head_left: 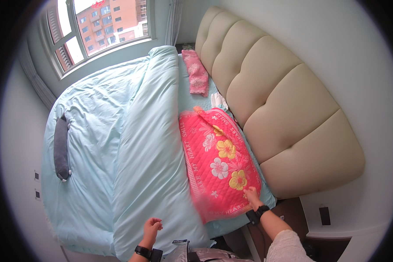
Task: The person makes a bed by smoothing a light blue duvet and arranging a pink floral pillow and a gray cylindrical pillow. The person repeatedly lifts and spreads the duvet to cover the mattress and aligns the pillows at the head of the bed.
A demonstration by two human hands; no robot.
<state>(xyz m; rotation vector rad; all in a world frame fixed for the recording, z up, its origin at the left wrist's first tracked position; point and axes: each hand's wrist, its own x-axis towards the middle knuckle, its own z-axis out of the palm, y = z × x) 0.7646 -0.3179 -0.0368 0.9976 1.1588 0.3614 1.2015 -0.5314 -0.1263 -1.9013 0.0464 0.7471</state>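
The pink quilted cover lies along the headboard edge of the bed, long axis running away from me. My right hand is nearer, curled at its near end, whether gripping I can't tell; my left hand, loosely curled, looks empty.

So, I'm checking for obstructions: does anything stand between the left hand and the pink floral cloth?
No separate object visibly does. Only a stretch of the folded light blue duvet shows between the left hand and the pink floral cloth, to the hand's upper right.
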